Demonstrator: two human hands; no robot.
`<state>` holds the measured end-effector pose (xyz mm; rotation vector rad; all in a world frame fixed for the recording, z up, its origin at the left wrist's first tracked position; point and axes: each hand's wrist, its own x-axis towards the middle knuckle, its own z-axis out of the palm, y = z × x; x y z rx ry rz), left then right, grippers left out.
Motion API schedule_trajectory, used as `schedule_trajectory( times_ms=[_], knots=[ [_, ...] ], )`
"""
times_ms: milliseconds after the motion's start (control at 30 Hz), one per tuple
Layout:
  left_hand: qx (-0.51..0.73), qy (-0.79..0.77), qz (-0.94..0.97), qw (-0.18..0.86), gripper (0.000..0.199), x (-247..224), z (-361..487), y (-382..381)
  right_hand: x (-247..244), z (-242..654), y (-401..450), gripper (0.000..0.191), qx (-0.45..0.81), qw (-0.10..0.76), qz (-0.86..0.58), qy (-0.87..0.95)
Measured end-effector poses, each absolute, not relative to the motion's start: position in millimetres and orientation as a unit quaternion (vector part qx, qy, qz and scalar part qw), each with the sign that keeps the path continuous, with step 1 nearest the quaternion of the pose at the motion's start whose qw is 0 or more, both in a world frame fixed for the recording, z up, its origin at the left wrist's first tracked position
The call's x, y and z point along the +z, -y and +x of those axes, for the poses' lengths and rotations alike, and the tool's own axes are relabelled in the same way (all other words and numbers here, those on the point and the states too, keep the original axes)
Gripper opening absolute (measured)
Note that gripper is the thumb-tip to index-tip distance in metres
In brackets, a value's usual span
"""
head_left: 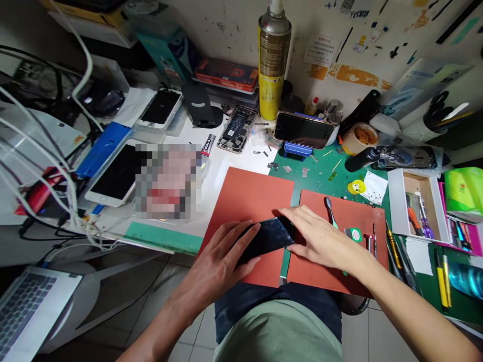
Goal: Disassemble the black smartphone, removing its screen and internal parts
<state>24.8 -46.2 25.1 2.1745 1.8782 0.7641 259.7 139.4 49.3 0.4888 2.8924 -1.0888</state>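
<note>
Both half-curled hands (222, 256) (320, 234) grip the dark flat phone-like slab (267, 237) at opposite ends, seemingly steadying it mid-frame.

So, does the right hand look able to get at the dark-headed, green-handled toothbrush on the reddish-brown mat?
Probably, once freed: the right hand, holding the flat black device, is close to the toothbrush, whose head lies uncovered with nothing visible in between.
</note>
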Motion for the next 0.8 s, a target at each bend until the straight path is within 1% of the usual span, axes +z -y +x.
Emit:
schedule_trajectory(
  times_ms=[133,300,433,633,733,800],
  knots=[
    [0.234,-0.605,0.759,0.054,0.074,28.1,17.2,43.1,50.8,256.5,-144.5,0.096,-0.343,0.020,0.138,-0.929],
    [0.200,-0.590,0.781,0.051,0.068,33.2,10.9,40.9,52.1,254.4,-148.0,0.098,-0.340,0.027,0.130,-0.931],
    [0.161,-0.583,0.795,0.047,0.066,38.8,10.1,38.5,51.4,255.2,-147.9,0.096,-0.336,0.029,0.130,-0.932],
    [0.136,-0.579,0.803,0.030,0.065,45.2,12.4,37.0,51.1,256.5,-148.1,0.091,-0.342,0.001,0.137,-0.930],
    [0.134,-0.576,0.806,0.024,0.068,46.5,11.8,38.2,54.2,262.8,-141.4,0.079,-0.340,-0.023,0.153,-0.928],
    [0.137,-0.572,0.808,0.020,0.072,44.9,9.8,39.3,57.9,272.3,-129.0,0.059,-0.328,-0.069,0.195,-0.922]
  ],
)
